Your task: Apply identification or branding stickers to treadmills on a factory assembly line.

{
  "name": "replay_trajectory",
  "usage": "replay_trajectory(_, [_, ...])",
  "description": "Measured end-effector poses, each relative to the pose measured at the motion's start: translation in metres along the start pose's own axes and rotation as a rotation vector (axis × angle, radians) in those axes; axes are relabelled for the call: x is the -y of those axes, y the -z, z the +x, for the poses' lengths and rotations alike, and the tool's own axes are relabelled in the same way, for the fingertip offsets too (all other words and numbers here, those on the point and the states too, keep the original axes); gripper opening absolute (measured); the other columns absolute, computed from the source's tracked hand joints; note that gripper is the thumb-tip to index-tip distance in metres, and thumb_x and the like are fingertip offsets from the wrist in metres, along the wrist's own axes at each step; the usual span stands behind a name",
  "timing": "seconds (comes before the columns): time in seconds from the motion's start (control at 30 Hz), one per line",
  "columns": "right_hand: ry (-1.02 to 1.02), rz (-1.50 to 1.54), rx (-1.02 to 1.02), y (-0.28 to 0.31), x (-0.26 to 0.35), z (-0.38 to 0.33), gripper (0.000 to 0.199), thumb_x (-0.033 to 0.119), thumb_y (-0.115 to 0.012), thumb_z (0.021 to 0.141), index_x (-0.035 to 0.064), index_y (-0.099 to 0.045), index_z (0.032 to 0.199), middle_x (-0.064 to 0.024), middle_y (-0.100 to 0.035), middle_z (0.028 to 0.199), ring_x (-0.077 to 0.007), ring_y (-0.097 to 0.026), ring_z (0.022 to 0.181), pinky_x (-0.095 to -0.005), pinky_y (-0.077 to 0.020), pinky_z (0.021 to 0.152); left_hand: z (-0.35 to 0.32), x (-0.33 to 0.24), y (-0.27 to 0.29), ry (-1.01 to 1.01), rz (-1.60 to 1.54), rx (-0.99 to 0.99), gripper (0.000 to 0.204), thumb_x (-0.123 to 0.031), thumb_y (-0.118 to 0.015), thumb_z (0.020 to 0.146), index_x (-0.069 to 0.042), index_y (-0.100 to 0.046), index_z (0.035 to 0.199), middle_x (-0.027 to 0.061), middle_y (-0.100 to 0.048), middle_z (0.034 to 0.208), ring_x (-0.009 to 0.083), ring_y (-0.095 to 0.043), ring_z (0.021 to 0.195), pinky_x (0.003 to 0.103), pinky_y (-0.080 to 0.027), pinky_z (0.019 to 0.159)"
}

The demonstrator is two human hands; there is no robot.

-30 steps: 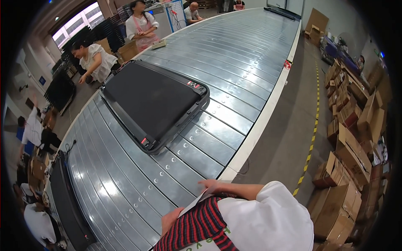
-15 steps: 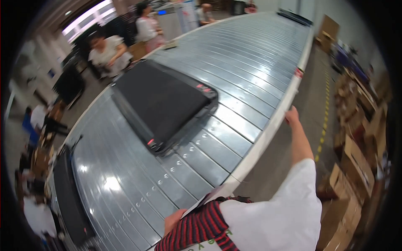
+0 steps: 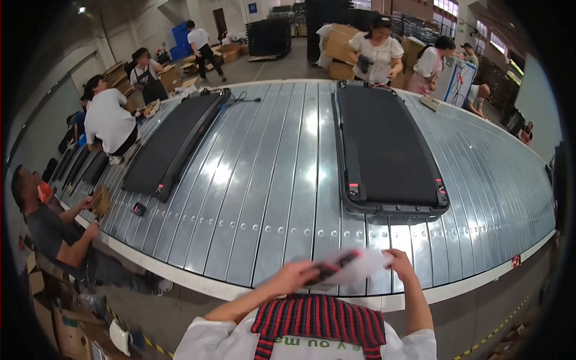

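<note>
My left hand (image 3: 297, 274) and my right hand (image 3: 401, 262) hold between them a blurred white packet (image 3: 348, 267) with dark and red parts, close to my chest at the near edge of a wide grey slatted conveyor (image 3: 270, 198). Just beyond the packet lies a flat black treadmill (image 3: 384, 144) with its near end toward me. A second black treadmill (image 3: 174, 141) lies farther left on the slats. A small black part (image 3: 138, 209) sits near that treadmill's end.
A person in a dark shirt (image 3: 54, 231) sits at the conveyor's left edge holding a cardboard piece. Other people stand along the far side, by cardboard boxes (image 3: 342, 39) and stacked dark pallets. Boxes lie on the floor at lower left; yellow floor lines run along both sides.
The view has swung left, so the treadmill now lies straight ahead. My right arm, stretched out to the right before, has come back in, and both hands now hold the white packet.
</note>
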State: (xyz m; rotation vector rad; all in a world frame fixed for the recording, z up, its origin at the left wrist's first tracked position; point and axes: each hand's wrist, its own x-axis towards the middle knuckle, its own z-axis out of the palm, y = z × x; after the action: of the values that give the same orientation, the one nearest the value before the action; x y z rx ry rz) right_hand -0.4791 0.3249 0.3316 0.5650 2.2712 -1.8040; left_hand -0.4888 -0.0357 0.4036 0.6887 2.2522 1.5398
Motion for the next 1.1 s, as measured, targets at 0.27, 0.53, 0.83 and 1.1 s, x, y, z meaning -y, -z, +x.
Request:
replay_trajectory(0.27, [0.213, 0.382, 0.292, -0.097, 0.123, 0.000, 0.029, 0.023, -0.049, 0.087, -0.0028, -0.057, 0.098, -0.0079, -0.060, 0.088, -0.0123, -0.054, 0.076, -0.0266, -0.0433, 0.070, 0.027, -0.009, 0.054, 0.236, -0.716, -0.431, 0.029, -0.018, -0.056, 0.084, 0.003, -0.056, 0.104, 0.0074, -0.061, 0.094, 0.0130, -0.057, 0.081, 0.027, -0.046, 0.073])
replay_trajectory(0.53, [0.764, -0.027, -0.301, -0.137, 0.138, -0.023, 0.017, 0.011, -0.057, 0.081, 0.0008, -0.059, 0.095, -0.0088, -0.061, 0.085, -0.0137, -0.057, 0.077, -0.0261, -0.0454, 0.070, 0.028, 0.011, 0.056, 0.235, -0.691, -0.399, 0.029, -0.018, -0.056, 0.086, 0.003, -0.055, 0.105, 0.0082, -0.061, 0.097, 0.0128, -0.057, 0.084, 0.026, -0.045, 0.074])
replay_trajectory(0.83, [0.607, 0.033, 0.086, -0.186, 0.161, -0.036, 0.019, 0.002, -0.056, 0.082, 0.0012, -0.055, 0.101, -0.0025, -0.060, 0.081, -0.0065, -0.055, 0.073, -0.0209, -0.0443, 0.067, 0.037, 0.004, 0.051, 0.165, -0.667, -0.346, 0.033, -0.022, -0.062, 0.082, 0.002, -0.055, 0.104, 0.0064, -0.060, 0.095, 0.0121, -0.056, 0.085, 0.026, -0.045, 0.075])
replay_trajectory(1.1, [0.917, -0.245, -0.334, -0.152, 0.189, -0.027, 0.029, 0.008, -0.061, 0.078, 0.0021, -0.056, 0.105, -0.0075, -0.060, 0.096, -0.0138, -0.055, 0.092, -0.0288, -0.0432, 0.079, 0.043, 0.002, 0.086, -0.039, -1.063, -0.277, 0.046, -0.023, -0.060, 0.082, -0.006, -0.042, 0.121, 0.0057, -0.053, 0.114, 0.0182, -0.053, 0.102, 0.035, -0.046, 0.086])
